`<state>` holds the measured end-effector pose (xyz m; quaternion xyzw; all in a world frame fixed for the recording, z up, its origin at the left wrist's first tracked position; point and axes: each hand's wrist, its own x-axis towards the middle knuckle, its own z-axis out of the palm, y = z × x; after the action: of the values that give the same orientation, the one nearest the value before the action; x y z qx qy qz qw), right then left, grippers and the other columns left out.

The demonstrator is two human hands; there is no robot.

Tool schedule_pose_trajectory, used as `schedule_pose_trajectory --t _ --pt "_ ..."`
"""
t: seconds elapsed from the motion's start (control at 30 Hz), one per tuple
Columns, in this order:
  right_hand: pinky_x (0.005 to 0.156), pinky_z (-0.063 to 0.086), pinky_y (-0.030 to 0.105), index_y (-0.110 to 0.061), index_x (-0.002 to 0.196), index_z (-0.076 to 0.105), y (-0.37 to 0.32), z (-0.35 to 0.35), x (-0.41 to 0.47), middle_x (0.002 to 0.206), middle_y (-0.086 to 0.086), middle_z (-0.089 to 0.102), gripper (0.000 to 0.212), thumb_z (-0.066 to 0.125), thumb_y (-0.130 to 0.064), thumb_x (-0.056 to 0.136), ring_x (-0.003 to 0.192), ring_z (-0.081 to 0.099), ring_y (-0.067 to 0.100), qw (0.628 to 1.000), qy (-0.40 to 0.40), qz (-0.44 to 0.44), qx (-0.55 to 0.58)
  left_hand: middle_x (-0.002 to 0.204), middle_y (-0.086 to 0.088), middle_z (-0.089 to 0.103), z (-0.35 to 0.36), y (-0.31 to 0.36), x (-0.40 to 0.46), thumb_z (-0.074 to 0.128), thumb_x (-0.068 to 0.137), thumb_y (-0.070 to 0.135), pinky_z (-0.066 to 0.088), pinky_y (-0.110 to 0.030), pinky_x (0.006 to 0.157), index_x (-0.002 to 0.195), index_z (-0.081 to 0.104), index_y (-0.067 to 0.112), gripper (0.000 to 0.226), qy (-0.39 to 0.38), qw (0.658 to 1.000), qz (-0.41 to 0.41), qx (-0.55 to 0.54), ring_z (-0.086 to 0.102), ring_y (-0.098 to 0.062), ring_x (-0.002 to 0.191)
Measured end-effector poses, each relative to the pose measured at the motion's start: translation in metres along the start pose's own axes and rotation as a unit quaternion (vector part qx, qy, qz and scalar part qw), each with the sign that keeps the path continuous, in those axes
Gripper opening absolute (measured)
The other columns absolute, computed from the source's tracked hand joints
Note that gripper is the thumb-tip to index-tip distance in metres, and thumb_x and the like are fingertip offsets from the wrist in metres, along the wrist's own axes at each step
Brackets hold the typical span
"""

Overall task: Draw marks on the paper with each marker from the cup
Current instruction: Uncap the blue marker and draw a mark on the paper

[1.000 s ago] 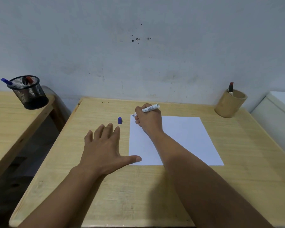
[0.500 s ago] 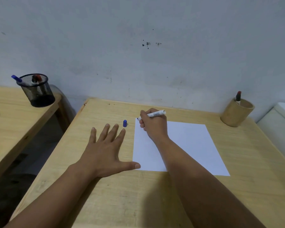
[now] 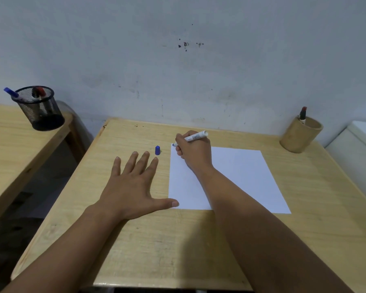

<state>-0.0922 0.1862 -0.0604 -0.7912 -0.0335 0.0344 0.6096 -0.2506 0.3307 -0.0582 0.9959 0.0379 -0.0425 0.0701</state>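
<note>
A white sheet of paper (image 3: 241,176) lies on the wooden desk (image 3: 178,240). My right hand (image 3: 193,152) grips a white marker (image 3: 195,136) whose dark tip touches the paper's far left corner. The marker's blue cap (image 3: 157,150) stands upright on the desk just left of the paper. My left hand (image 3: 133,187) lies flat on the desk with fingers spread, its thumb tip touching the paper's near left edge. A tan wooden cup (image 3: 300,135) at the desk's far right corner holds a red-capped marker (image 3: 303,113).
A black mesh cup (image 3: 39,108) with blue and red pens stands on a second wooden table (image 3: 9,144) to the left, across a gap. A white box-like surface (image 3: 359,149) borders the desk on the right. A grey wall rises behind.
The view shifted slightly; both hands keep the same pose. The marker tip stays at the paper's far left corner, and no mark is visible on the sheet.
</note>
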Motion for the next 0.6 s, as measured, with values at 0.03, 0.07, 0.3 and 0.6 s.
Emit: schedule_pose_trajectory --t 0.03,0.07,0.3,0.6 --pt "0.072 0.066 0.053 -0.031 0.064 0.072 -0.0001 -0.0002 0.0001 0.07 0.005 0.08 0.019 0.072 -0.039 0.081 0.072 0.08 0.033 1.0 -0.001 0.0 -0.005 0.174 0.004 -0.015 0.0002 -0.0003 -0.0001 0.013 0.055 0.112 -0.01 -0.06 0.126 0.167 -0.002 0.03 0.14 0.0 1.0 0.0 0.0 -0.021 -0.021 0.16" --pt "0.073 0.066 0.056 -0.031 0.064 0.072 -0.0003 -0.0001 0.0 0.069 0.005 0.08 0.018 0.072 -0.039 0.081 0.07 0.079 0.031 1.0 -0.002 -0.002 -0.01 0.174 0.004 -0.015 0.0003 -0.0005 0.0003 0.013 0.055 0.112 -0.01 -0.06 0.126 0.167 -0.002 0.03 0.139 0.0 1.0 0.001 -0.001 -0.021 -0.021 0.16" --pt "0.077 0.066 0.059 -0.033 0.065 0.071 -0.0011 0.0011 -0.0016 0.068 0.003 0.079 0.02 0.07 -0.043 0.081 0.068 0.079 0.029 0.999 0.001 -0.009 -0.032 0.174 0.004 -0.015 0.0027 -0.0022 0.0023 0.013 0.055 0.112 -0.009 -0.062 0.126 0.167 -0.002 0.031 0.139 0.003 1.0 0.002 0.003 -0.021 -0.022 0.16" --pt "0.076 0.066 0.059 -0.033 0.061 0.068 -0.0026 0.0015 -0.0012 0.064 0.001 0.077 0.021 0.068 -0.042 0.08 0.071 0.078 0.032 0.999 0.007 -0.011 -0.052 0.174 0.004 -0.015 0.0027 -0.0021 0.0027 0.014 0.056 0.112 -0.008 -0.062 0.126 0.167 -0.001 0.032 0.138 0.008 1.0 0.003 0.003 -0.02 -0.022 0.16"
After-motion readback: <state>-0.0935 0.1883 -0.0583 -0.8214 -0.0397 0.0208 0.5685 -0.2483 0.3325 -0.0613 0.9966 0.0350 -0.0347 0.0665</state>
